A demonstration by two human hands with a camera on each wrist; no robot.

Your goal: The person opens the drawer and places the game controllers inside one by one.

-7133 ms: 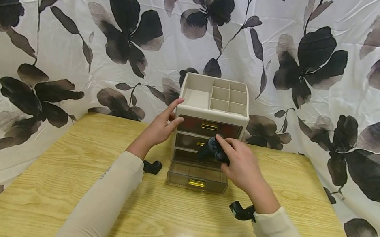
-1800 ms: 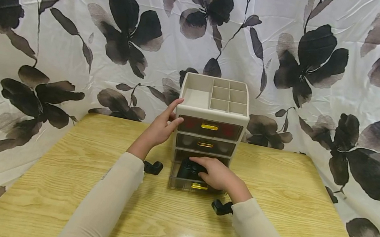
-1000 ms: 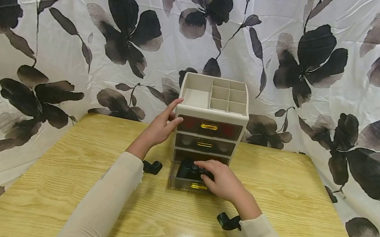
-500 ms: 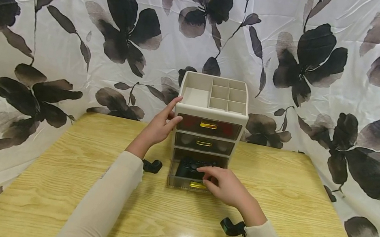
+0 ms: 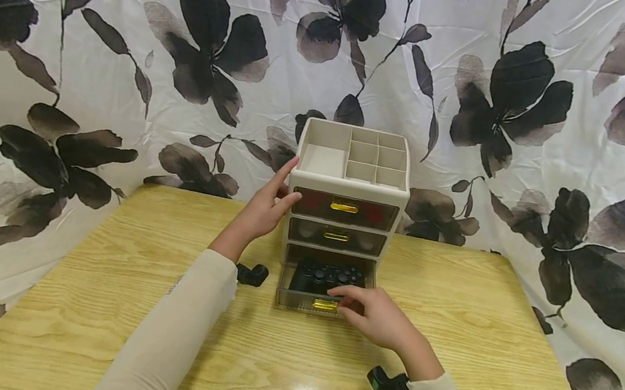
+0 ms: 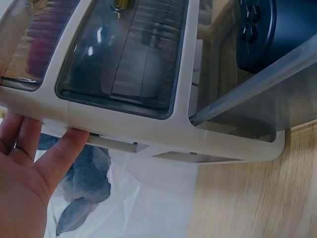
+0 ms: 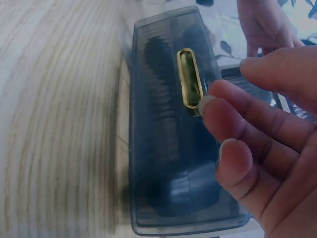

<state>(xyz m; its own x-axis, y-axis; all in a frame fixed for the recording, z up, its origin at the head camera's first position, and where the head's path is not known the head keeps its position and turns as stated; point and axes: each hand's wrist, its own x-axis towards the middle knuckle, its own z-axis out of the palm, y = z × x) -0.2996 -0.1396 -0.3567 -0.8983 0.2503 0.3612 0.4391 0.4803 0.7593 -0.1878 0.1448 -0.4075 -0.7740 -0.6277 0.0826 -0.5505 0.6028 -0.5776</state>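
A cream desktop organizer [image 5: 350, 189] with smoky clear drawers stands on the table. Its bottom drawer [image 5: 296, 301] is pulled out, and a black game controller [image 5: 311, 282] lies inside it. My left hand [image 5: 261, 213] rests against the organizer's left side, thumb near the front edge; the left wrist view shows these fingers [image 6: 64, 153] touching the frame. In front of the drawer's gold handle [image 5: 325, 305] is my right hand [image 5: 376, 316], with its fingers bent loosely and nothing held. In the right wrist view the fingertips are close to the handle [image 7: 189, 78]; contact is unclear.
The two upper drawers [image 5: 313, 233] are closed, with blurred contents behind their fronts. Divided compartments [image 5: 362, 154] top the organizer. Black wrist cameras [image 5: 386, 383] are worn on both wrists. A floral cloth [image 5: 188, 136] hangs behind the wooden table [image 5: 239, 359].
The controller, earlier held by my right hand above the drawer, now lies in it. My right hand has let go and drawn back toward the drawer's front. My left hand has stayed put.
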